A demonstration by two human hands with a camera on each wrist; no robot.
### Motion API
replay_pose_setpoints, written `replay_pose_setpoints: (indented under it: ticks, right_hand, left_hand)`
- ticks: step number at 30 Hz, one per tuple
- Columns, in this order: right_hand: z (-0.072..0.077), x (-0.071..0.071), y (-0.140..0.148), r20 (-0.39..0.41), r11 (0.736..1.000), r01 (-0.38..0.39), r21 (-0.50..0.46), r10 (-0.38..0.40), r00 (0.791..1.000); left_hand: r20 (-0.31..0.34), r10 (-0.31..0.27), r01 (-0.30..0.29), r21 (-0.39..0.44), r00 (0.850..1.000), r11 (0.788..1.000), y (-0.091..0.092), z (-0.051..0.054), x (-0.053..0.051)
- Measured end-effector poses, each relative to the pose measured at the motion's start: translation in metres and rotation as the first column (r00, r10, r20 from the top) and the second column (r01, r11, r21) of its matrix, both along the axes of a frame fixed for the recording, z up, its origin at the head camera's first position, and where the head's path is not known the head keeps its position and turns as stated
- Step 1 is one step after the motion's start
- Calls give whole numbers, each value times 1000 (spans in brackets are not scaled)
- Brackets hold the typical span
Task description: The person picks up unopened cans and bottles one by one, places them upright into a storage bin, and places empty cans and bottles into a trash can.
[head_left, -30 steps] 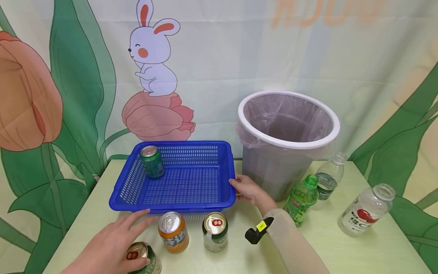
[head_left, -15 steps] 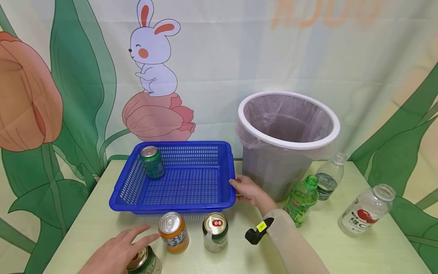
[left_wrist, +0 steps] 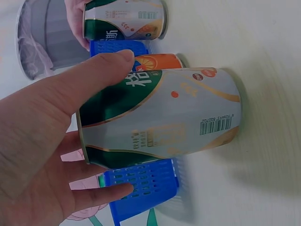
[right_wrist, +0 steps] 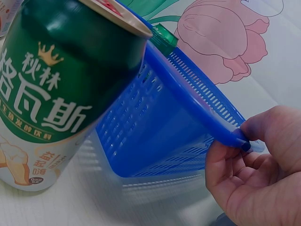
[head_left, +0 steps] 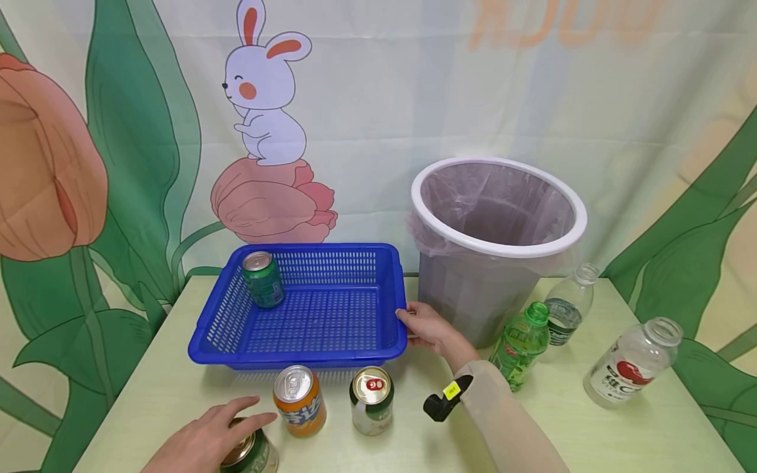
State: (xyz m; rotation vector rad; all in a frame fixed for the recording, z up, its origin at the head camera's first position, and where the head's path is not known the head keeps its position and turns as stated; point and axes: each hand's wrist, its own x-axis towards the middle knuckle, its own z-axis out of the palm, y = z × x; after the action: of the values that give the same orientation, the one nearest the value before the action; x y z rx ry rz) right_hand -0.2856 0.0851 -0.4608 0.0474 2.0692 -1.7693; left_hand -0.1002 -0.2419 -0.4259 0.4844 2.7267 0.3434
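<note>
Head view: our left hand (head_left: pixel 201 437) is loosely spread around a green-and-white can (head_left: pixel 258 456) in front of the blue basket (head_left: pixel 307 358), which already holds a green can (head_left: pixel 264 284), while an orange can (head_left: pixel 300 408) and a second green-and-white can (head_left: pixel 372 405) seem left outside, before it, and our right hand (head_left: pixel 427 326) grips its right rim.

A pale, creased printed backdrop (head_left: pixel 367 98) hangs behind, with a white rabbit (head_left: pixel 269 85) on a pink tulip (head_left: pixel 266 203) towards eleven o'clock, a large coral tulip (head_left: pixel 47 164) at nine, green leaves (head_left: pixel 688 263) at three and faint orange lettering (head_left: pixel 579 39) between one and two. Soft light leaves blurred shadows on the light yellow-green tabletop (head_left: pixel 639 440) at six.
</note>
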Motion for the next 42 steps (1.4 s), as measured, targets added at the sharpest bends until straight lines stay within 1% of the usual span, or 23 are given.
replay_pose_setpoints:
  ticks: [7,13,23,29,36,42]
  right_hand:
    - [0,0,1,8,1000,-1,-5,1,1000]
    - [-1,-1,1,3,1000,-7,-3,7,1000]
    - [-1,-1,1,8,1000,-1,-2,1,1000]
    - [-1,-1,1,7,1000,-4,-16,4,1000]
    - [-3,-1,1,7,1000,-4,-25,4,1000]
    - [-2,0,1,8,1000,-4,-16,4,1000]
  left_hand:
    - [30,22,-22,-2,999,1000,-1,-5,-2]
    - [49,30,-31,7,998,1000,-1,-6,-2]
    - [64,15,-19,52,998,998,2,-5,-6]
    - [72,7,-10,52,997,999,2,-5,-8]
    - [70,-13,8,74,997,997,1,-6,-10]
    - [74,-7,2,68,997,998,2,-5,-12]
